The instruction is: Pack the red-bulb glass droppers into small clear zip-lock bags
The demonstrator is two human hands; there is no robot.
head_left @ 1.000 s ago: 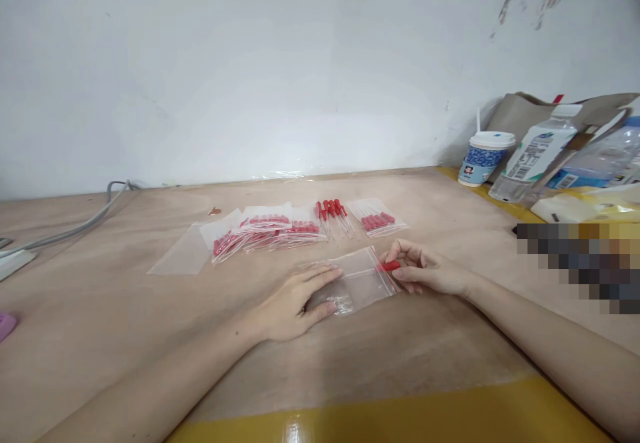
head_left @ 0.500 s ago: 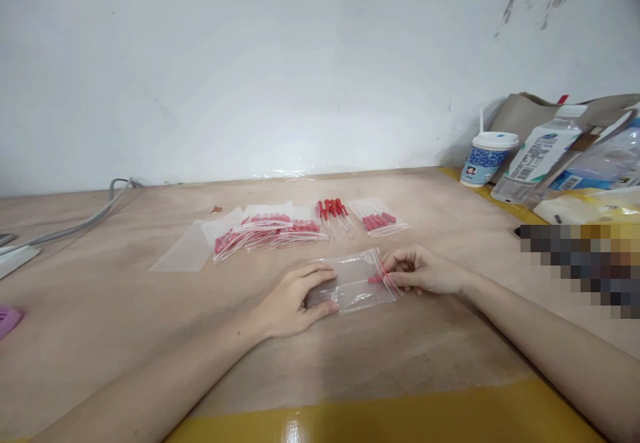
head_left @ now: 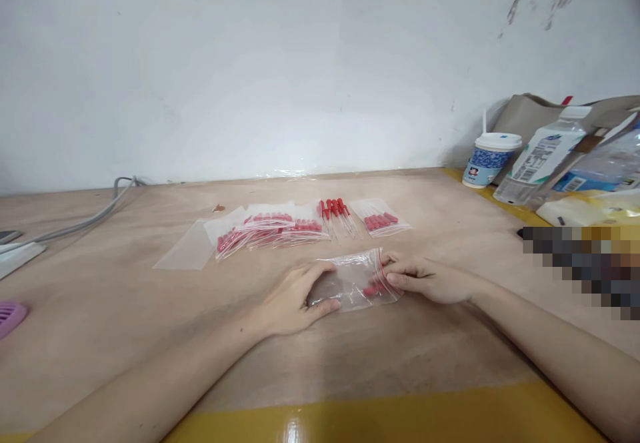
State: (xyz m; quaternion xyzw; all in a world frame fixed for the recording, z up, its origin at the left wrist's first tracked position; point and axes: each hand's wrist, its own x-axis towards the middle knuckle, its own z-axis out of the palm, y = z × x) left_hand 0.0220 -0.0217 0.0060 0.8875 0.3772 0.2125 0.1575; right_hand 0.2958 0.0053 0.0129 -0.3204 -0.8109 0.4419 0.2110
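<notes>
A clear zip-lock bag (head_left: 353,283) with a red stripe along its mouth lies flat in front of me. My left hand (head_left: 300,296) holds its closed end, thumb on the near edge and fingers on the far edge. At the mouth, my right hand (head_left: 425,279) has fingers inside the bag and the thumb on its lip. A dropper with a red bulb (head_left: 371,291) is inside, close to the right fingers. Beyond the bag lie several loose red-bulbed droppers (head_left: 334,208). To their right is a filled bag of droppers (head_left: 381,220); more filled bags (head_left: 273,226) overlap on the left.
A flat bag (head_left: 185,249) lies left of the pile. Grey cable (head_left: 95,219) and a pink object (head_left: 10,317) are at the far left. At right stand a paper cup (head_left: 490,161), a plastic bottle (head_left: 545,156) and a beige bag (head_left: 520,113). A wall rises behind.
My right fingers have reached further into the bag's mouth. The red-bulbed dropper inside has shifted slightly nearer to me. My left hand keeps its place on the bag.
</notes>
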